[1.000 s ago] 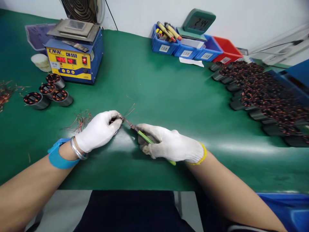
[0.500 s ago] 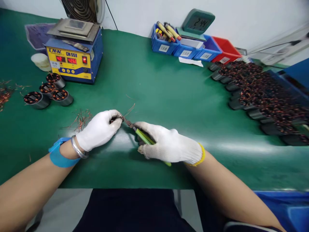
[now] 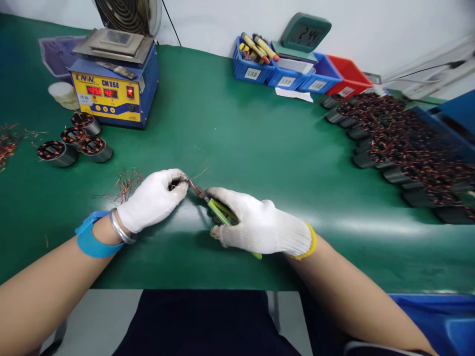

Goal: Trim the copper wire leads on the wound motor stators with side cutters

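Left hand point(image 3: 150, 200): covered by a white glove; the fingers point(image 3: 174, 174) are closed around a wound core point(image 3: 172, 185), which is mostly hidden by them
Wound core: held low over the tabletop point(image 3: 241, 128), with thin wires point(image 3: 199, 173) sticking out beside the fingertips
Right hand point(image 3: 260, 222): covered by a white glove with a yellow cuff; the fingers are wrapped around the handles of the pliers point(image 3: 218, 211)
Pliers: tilted, green-handled, with the tip brought to the wires at the left hand; whether a wire is gripped cannot be told
Wire clippings point(image 3: 126, 185): scattered on the tabletop just beside the left glove
Four cores point(image 3: 66, 155): grouped upright in front of the blue and yellow control box point(image 3: 107, 99)
Copper scraps point(image 3: 6, 146): heaped at the far left edge
Rows of cores point(image 3: 395, 174): packed close together on the right
Blue bins point(image 3: 252, 74): lined up near the wall beside a red bin point(image 3: 347, 74), with markers point(image 3: 256, 48) held in the leftmost one
Clock point(image 3: 306, 32): propped above the bins, 2:44 being shown
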{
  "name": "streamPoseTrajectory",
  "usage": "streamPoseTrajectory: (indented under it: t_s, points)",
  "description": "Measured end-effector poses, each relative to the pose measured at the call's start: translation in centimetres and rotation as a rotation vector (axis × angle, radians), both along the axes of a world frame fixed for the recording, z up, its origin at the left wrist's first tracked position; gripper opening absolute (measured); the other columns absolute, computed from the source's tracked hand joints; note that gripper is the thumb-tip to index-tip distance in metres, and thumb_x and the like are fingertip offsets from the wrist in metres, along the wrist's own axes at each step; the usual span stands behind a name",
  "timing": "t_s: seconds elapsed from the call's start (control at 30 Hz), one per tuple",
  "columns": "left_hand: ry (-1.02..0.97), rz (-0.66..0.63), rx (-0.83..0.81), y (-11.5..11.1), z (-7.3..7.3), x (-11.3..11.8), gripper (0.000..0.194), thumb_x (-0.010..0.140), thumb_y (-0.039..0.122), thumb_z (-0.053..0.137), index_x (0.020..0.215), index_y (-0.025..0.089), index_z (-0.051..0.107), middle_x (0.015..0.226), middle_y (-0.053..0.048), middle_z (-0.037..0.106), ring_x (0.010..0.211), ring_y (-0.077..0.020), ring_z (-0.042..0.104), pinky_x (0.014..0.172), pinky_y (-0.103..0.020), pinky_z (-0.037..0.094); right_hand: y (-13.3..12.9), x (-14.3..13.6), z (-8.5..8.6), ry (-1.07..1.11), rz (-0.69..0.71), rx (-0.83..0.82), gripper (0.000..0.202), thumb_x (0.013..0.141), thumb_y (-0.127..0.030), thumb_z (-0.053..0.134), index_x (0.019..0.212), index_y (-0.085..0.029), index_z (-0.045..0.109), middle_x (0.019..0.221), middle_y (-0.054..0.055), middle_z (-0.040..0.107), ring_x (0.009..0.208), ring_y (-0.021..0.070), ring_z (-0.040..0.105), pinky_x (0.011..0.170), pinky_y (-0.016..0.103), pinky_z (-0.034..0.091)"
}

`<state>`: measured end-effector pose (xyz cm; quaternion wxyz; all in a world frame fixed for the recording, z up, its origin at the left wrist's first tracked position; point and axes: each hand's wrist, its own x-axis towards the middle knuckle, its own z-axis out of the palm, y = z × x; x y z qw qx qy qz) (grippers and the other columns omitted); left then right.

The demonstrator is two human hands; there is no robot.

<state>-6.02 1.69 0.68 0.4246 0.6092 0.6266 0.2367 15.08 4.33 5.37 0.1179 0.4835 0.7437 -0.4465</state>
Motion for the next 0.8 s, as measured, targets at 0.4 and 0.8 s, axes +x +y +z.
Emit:
streamPoseTrajectory:
  t_s: [0.4, 0.8]
  points:
    - [0.128, -0.024, 0.004, -0.1, 0.3, 0.1, 0.028, 0.085, 0.035, 0.046, 0.093, 0.018, 0.068, 0.079, -0.003, 0.069, 0.067, -0.0178, 0.059, 0.067, -0.031, 0.048, 1.1, 0.3, -1.5, 0.191, 0.025, -0.112, 0.043, 0.081, -0.031, 0.057, 0.122, -0.020, 0.060, 0.088, 0.002, 0.067, 0.070, 0.0153, 0.058, 0.062, 0.026, 0.042]
    - [0.516, 0.040, 0.024, -1.0, 1.2, 0.8, 0.069, 0.069, 0.051, 0.065, 0.127, 0.016, 0.053, 0.117, -0.013, 0.067, 0.103, -0.0314, 0.065, 0.085, -0.040, 0.054, 1.0, 0.9, -3.0, 0.387, -0.140, -0.368, 0.043, 0.078, -0.027, 0.060, 0.120, -0.018, 0.059, 0.070, -0.001, 0.063, 0.055, 0.0118, 0.056, 0.051, 0.022, 0.045]
